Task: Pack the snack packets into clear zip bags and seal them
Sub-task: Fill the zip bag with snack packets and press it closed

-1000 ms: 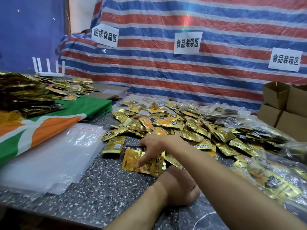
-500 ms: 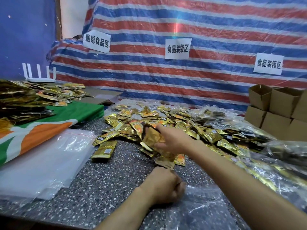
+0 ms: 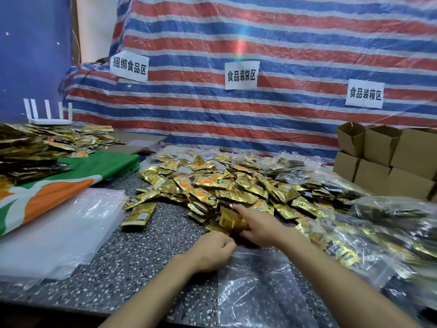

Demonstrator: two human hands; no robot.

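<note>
A heap of gold snack packets (image 3: 227, 185) covers the middle of the speckled table (image 3: 132, 263). My right hand (image 3: 259, 224) grips a bunch of gold packets (image 3: 230, 222) at the mouth of a clear zip bag (image 3: 257, 285) lying flat in front of me. My left hand (image 3: 212, 249) pinches the bag's top edge just below those packets. Two loose packets (image 3: 139, 209) lie to the left of the heap.
A stack of empty clear zip bags (image 3: 54, 233) lies at the left, beside a green and orange cloth (image 3: 59, 183) with more gold packets (image 3: 28, 150). Filled bags (image 3: 369, 235) pile up at the right. Cardboard boxes (image 3: 387, 157) stand at the back right.
My right hand picked packets off the table, lifted them, then brought them down toward my left hand at the bag's mouth. The camera view shifted a little.
</note>
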